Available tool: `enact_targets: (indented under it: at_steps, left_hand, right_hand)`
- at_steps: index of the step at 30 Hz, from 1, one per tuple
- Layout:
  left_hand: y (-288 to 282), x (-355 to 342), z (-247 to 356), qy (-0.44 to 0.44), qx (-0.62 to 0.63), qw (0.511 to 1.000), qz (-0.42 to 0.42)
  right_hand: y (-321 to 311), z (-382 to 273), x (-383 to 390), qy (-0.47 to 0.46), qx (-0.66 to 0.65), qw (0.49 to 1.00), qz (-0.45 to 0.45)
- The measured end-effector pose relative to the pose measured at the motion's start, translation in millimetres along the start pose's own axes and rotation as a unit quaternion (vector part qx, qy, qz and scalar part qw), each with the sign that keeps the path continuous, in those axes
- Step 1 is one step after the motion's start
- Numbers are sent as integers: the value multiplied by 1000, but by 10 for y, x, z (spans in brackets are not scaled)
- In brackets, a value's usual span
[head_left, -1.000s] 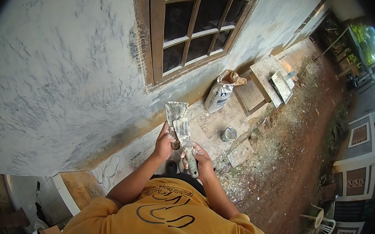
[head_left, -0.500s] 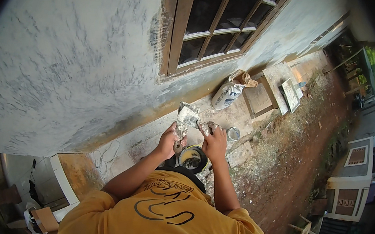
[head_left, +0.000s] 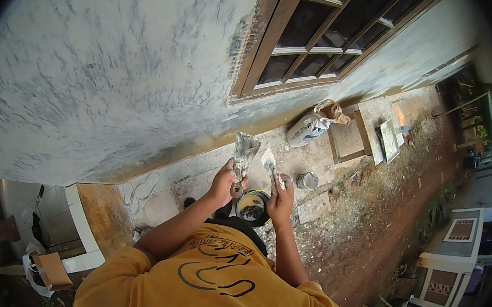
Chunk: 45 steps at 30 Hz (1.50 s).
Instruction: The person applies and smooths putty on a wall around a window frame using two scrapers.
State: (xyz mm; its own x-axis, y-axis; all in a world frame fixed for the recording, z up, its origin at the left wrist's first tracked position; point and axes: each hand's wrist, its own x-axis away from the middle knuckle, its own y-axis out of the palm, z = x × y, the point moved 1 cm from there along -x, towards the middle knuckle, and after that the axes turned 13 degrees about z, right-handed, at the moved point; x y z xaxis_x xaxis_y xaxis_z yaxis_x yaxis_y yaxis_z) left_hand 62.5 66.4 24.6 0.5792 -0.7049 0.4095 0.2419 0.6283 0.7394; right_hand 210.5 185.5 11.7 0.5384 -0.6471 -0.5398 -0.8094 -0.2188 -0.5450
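Note:
My left hand (head_left: 223, 185) is closed around the handle of a wide putty knife (head_left: 246, 149), its blade pointing up and smeared with grey-white residue. In my right hand (head_left: 280, 201) is a narrower putty knife (head_left: 268, 159) with white paste on its blade. The two blades stand side by side with a small gap between them. White paste also coats the fingers of both hands. Below and between my hands sits a round bucket (head_left: 267, 215) with a dark rim and dark lumpy matter inside.
A pale, patchy wall (head_left: 116, 82) with a brown-framed window (head_left: 313, 38) rises at the left and ahead. Along its foot stand an open sack (head_left: 306, 131) and a wooden platform (head_left: 371, 115) with a board (head_left: 389, 140). A small tin (head_left: 307, 181) sits right of my hands.
The two putty knives were touching and are now apart. White paste that lay on the wide blade is mostly gone from it, and the narrower blade carries some. My view has shifted slightly.

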Motion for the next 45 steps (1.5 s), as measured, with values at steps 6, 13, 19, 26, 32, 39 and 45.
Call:
enact_targets:
  at_steps: [6,13,19,26,32,39,45]
  left_hand:
    - [-17,81,82,-55,20,998,-26]
    - [-164,82,246,-1,-4,1000,-21]
    - [-302,67,246,75,-4,997,12]
    - [-387,48,311,85,31,996,-23]
    - [-267,150,308,123,12,992,-18]
    - [-291,130,223,148,-48,987,-31]
    - [-108,150,201,144,-41,988,-26]
  right_hand:
    - [90,159,67,-85,118,989,-15]
    - [39,-102,47,278,-279,918,39]
    - [-53,-752,-87,432,-498,744,-111]
    - [38,-1007,-160,513,-600,576,-214]
    - [155,-1017,-166,490,-551,633,-235]
    - [169,-905,-354,449,-544,675,-216]
    - [149,-716,-640,395,-521,729,-200]
